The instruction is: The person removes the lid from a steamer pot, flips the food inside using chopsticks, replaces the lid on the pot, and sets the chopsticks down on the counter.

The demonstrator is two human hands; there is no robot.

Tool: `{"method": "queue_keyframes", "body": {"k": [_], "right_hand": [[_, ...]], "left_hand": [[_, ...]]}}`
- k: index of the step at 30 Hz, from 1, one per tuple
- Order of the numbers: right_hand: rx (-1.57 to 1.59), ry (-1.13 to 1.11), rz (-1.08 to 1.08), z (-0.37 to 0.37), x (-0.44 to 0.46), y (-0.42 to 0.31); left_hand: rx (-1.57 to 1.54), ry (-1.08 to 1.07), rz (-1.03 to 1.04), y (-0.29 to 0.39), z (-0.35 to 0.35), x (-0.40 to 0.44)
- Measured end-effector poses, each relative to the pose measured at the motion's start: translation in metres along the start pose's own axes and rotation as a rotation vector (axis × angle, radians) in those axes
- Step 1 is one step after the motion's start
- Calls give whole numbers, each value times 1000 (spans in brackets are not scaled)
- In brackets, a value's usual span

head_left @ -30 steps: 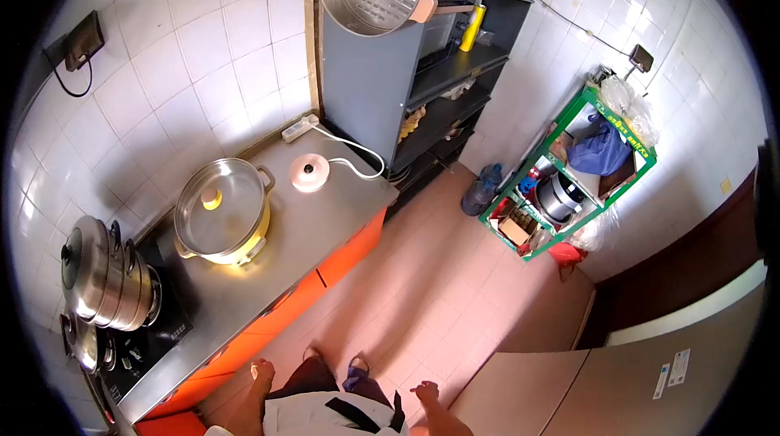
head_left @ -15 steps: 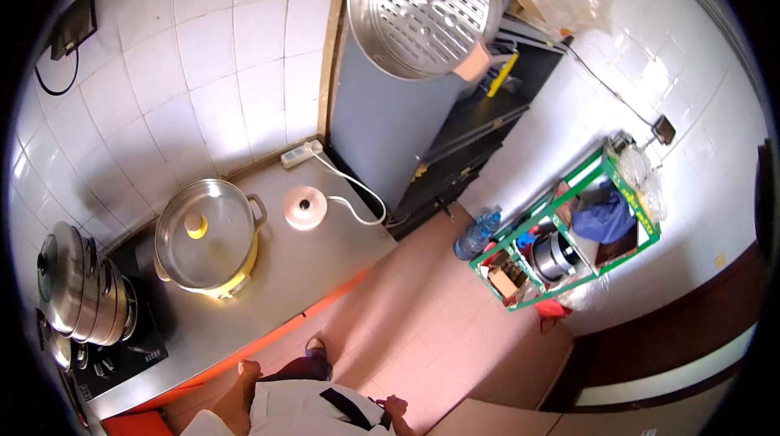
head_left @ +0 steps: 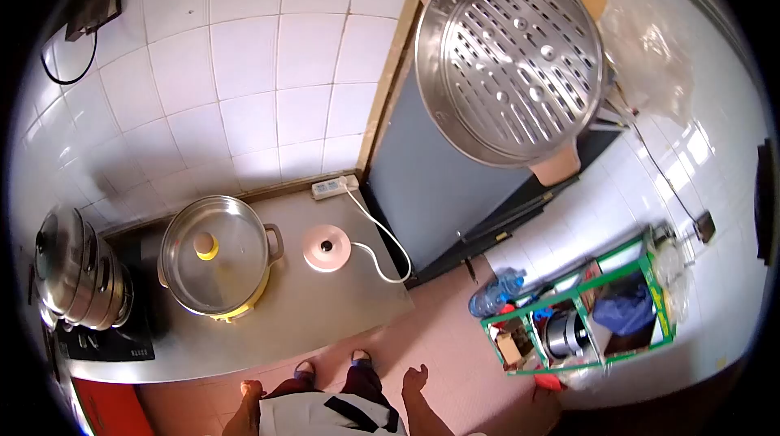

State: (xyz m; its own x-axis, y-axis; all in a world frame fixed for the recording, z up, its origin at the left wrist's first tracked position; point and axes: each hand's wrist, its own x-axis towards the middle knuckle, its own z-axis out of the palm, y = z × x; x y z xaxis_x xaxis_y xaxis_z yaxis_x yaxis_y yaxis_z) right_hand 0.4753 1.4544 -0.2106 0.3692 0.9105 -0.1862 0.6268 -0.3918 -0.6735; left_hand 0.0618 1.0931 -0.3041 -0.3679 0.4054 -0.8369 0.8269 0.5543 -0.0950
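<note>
My left hand (head_left: 253,389) hangs low by my side, near the counter's front edge, with nothing seen in it; its fingers look loosely bent. My right hand (head_left: 416,377) is held out over the floor, empty, thumb and fingers apart. Neither touches anything. Nearest on the steel counter (head_left: 325,314) is a yellow electric pot (head_left: 253,299) under a glass lid (head_left: 231,273) with a round knob. Right of it lies a pink round power base (head_left: 327,248) with a white cord.
A steel steamer tray (head_left: 520,70) with pink handles sits atop a grey cabinet (head_left: 439,176). Stacked steamer pots (head_left: 77,273) stand on the black stove (head_left: 134,347). A green-framed shelf (head_left: 581,290) and a blue water bottle (head_left: 496,294) are at right. A power strip (head_left: 334,186) lies by the wall.
My view has shifted, bringing the steamer tray closer and the counter more level. My right hand has swung forward from beside my body, and both feet now show.
</note>
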Motion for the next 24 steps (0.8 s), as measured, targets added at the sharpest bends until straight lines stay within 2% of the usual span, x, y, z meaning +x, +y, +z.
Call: {"method": "queue_keyframes", "body": {"k": [2,3,4,5,6,7,8,10,11,12,13,14,16,17,19,20,21,22,24], "right_hand": [[-62,7,-59,31,55,-4],[607,-168,-90,54,85,9],[1264,-363,-7,77,115,22],[1243,-423,-61,78,134,-8],[949,-413,-192,71,138,-46],[363,-321,-410,45,136,-103],[247,-336,-499,35,135,-140],[233,-478,-518,24,139,-195],[251,-568,-485,21,144,-220],[307,-696,-410,17,149,-228],[290,-729,-416,17,153,-232],[284,-787,-400,20,155,-238],[220,-832,-424,29,163,-238],[213,-861,-443,30,163,-236],[179,-772,-577,27,156,-237],[99,-827,-551,22,154,-238],[2,-962,-528,27,167,-225],[28,-934,-584,35,170,-209],[46,-939,-678,40,168,-203]], "left_hand": [[-45,192,-93,21,17,-21],[-135,218,-150,36,20,-28],[-244,240,-230,53,34,-26],[-375,254,-336,69,51,-24],[-493,280,-460,89,68,-19],[-570,323,-583,109,82,-21],[-460,379,-731,139,92,-28],[-1520,429,-971,188,29,-106],[-1529,409,-1021,196,28,-119],[-1647,400,-1075,211,38,-125],[-1770,409,-1120,223,41,-124],[-1785,409,-1155,230,61,-115],[-1559,329,-1092,242,120,-95],[-1582,332,-1119,252,114,-104],[-1455,286,-1131,274,105,-125],[-1323,225,-1012,279,111,-133],[-1264,438,-907,291,139,-132],[-1180,632,-792,302,167,-131],[-1287,688,-973,319,134,-146]]}}
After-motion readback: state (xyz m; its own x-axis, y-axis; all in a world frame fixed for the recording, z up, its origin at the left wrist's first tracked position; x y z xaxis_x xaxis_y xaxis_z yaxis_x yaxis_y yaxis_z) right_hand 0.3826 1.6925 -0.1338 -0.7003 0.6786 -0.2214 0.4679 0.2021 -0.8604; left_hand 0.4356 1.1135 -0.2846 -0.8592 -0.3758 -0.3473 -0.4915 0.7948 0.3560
